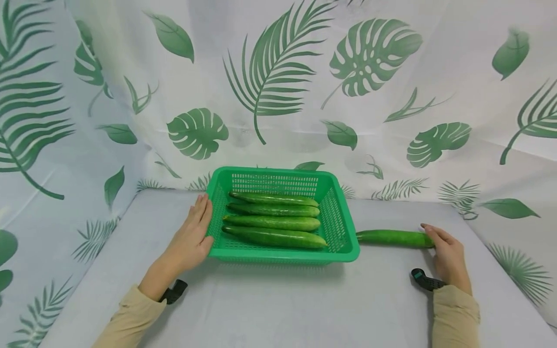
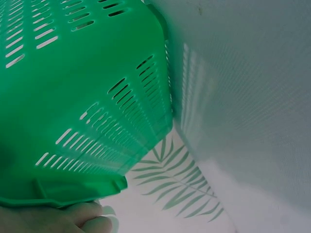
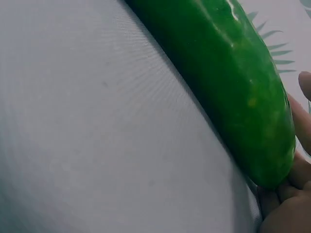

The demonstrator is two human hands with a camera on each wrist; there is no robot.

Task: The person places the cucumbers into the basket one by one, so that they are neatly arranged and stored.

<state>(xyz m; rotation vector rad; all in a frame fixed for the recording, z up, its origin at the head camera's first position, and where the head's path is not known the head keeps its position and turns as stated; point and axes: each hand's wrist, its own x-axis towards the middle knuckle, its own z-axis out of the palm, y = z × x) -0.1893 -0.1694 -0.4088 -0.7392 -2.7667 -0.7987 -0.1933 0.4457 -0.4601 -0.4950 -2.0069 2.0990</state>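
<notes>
A green plastic basket (image 1: 283, 255) with slotted walls stands on the table, holding several cucumbers (image 1: 274, 223) side by side. At its left end, my left hand (image 1: 191, 237) rests against the rim with the fingers fairly straight. Outside the basket on the right, one more cucumber (image 1: 393, 238) lies on the table, its left tip close to or under the basket's rim. My right hand (image 1: 448, 253) touches that cucumber's right end. In the right wrist view, fingers (image 3: 300, 124) reach past the end, partly hidden behind it.
The white table (image 1: 278, 309) is bordered by white cloth walls (image 1: 296, 130) printed with green leaves, at the back and both sides. The basket stands near the back wall. A dark wrist camera (image 1: 175, 291) sits at the left wrist, another camera (image 1: 426, 280) at the right.
</notes>
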